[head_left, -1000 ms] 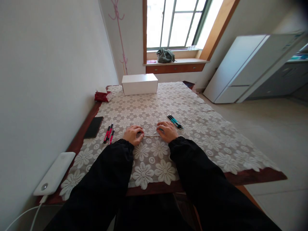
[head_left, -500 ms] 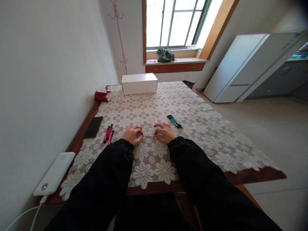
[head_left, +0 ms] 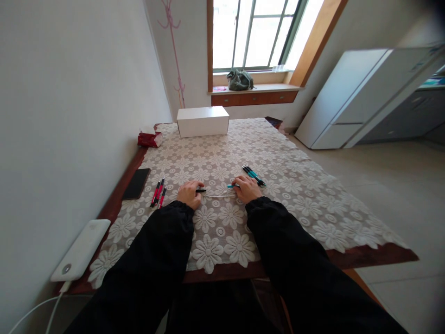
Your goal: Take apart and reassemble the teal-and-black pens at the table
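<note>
Both my hands rest on a white lace tablecloth (head_left: 278,204) with flower patterns. My left hand (head_left: 188,193) is closed on a short black pen piece (head_left: 200,190) that sticks out to the right. My right hand (head_left: 247,189) is closed on a teal pen piece (head_left: 232,186) that points left. A thin white refill (head_left: 219,196) lies on the cloth between the two hands. Three red and black pens (head_left: 158,193) lie left of my left hand. A few teal and black pens (head_left: 253,175) lie just beyond my right hand.
A black phone (head_left: 136,183) and a white power bank (head_left: 80,250) with a cable lie along the table's left edge by the wall. A white box (head_left: 202,121) and a red tissue pack (head_left: 149,138) stand at the far end. A white fridge (head_left: 351,99) stands to the right.
My hands have drawn apart. The pen has come into two pieces, black in my left hand and teal in my right, and the white refill now lies bare between them.
</note>
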A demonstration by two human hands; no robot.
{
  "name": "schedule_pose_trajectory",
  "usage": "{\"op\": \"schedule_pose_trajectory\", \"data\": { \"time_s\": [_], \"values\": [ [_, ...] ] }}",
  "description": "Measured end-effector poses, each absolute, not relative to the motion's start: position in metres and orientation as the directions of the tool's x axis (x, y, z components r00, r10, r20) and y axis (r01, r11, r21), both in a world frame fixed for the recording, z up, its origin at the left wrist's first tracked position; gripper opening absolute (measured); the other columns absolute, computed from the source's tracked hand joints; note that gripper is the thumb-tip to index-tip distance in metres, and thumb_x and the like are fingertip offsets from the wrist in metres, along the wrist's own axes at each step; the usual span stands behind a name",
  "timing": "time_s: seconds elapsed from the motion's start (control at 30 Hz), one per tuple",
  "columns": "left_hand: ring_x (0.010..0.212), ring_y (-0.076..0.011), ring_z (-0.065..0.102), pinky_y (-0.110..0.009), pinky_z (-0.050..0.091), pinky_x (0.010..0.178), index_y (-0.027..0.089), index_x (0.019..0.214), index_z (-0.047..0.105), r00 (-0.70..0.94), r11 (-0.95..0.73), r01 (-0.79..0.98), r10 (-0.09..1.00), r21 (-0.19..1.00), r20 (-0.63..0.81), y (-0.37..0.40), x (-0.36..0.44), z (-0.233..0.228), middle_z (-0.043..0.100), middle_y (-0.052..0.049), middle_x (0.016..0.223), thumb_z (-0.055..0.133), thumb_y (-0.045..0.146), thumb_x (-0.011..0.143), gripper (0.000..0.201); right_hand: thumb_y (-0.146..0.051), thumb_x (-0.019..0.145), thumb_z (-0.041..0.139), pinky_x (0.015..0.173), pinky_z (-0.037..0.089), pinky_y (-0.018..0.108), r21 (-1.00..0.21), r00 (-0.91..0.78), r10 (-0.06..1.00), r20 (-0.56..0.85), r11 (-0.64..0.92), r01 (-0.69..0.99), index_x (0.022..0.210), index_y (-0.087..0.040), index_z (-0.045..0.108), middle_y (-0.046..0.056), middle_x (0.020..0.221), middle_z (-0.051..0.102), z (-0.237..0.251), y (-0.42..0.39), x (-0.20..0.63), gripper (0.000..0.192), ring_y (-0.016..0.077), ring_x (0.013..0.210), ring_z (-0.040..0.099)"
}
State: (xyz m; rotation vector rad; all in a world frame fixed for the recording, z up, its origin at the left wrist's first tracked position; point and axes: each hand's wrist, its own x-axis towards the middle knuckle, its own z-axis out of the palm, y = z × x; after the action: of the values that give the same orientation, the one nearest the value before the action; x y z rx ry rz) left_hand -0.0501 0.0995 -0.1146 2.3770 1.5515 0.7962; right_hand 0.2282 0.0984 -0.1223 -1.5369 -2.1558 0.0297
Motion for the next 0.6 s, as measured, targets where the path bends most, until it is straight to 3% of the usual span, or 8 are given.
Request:
{"op": "schedule_pose_trajectory", "data": {
  "time_s": [0.37, 0.6],
  "values": [
    [0.104, -0.0282, 0.060, -0.045, 0.047, 0.096, 0.023, 0.092, 0.069, 0.303, -0.425, 0.803, 0.895, 0.418, 0.328, 0.0984, -0.0507, -0.1142, 0.071, -0.007, 0.106, 0.060, 0.018, 0.081, 0.016, -0.016, 0.092, 0.056, 0.101, 0.031, 0.044, -0.269, -0.315, 0.825, 0.468, 0.473, 0.839, 0.096, -0.032, 0.078, 0.004, 0.101, 0.071, -0.1132, 0.0955, 0.2276, 0.027, 0.0246, 0.105, 0.055],
    [0.104, -0.0255, 0.061, -0.042, 0.048, 0.096, 0.023, 0.111, 0.064, 0.241, -0.433, 0.739, 0.886, 0.516, 0.397, 0.1004, -0.0508, -0.1100, 0.071, -0.006, 0.104, 0.055, 0.015, 0.086, 0.028, -0.011, 0.086, 0.058, 0.099, 0.031, 0.045, -0.247, -0.314, 0.843, 0.437, 0.448, 0.859, 0.091, -0.030, 0.078, 0.005, 0.100, 0.070, -0.1133, 0.0949, 0.2270, 0.029, 0.0256, 0.104, 0.054]
  ]
}}
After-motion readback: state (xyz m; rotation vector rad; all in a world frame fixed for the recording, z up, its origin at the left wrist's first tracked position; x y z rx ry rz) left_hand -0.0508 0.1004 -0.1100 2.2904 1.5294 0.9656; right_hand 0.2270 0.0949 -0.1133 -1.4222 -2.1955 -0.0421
